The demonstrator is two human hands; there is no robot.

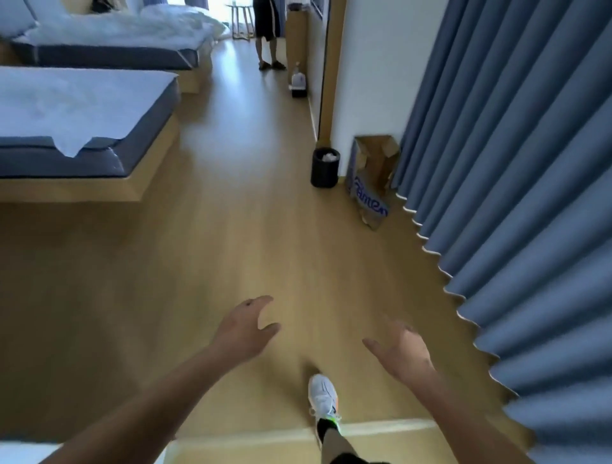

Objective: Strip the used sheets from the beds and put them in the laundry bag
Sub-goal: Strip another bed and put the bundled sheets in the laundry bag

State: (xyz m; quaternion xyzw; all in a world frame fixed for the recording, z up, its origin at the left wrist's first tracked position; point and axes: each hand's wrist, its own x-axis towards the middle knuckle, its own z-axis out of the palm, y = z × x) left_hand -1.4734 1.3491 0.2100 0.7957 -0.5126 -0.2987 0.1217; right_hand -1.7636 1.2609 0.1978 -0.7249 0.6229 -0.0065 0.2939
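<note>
Far ahead and left of the left hand's fingers, a white sheet lies on the near bed, with a rumpled sheet on the bed behind. Both hands reach out over the floor, holding nothing, fingers apart and loosely curved. The right hand's fingers are just left of the blue curtain.

Daylight floods in from the far window, blowing out the white bedding and laying a pale sheen along the wooden floor; everything is soft, the curtain on the right bows (wide-angle distortion), and both hands are motion-blurred
</note>
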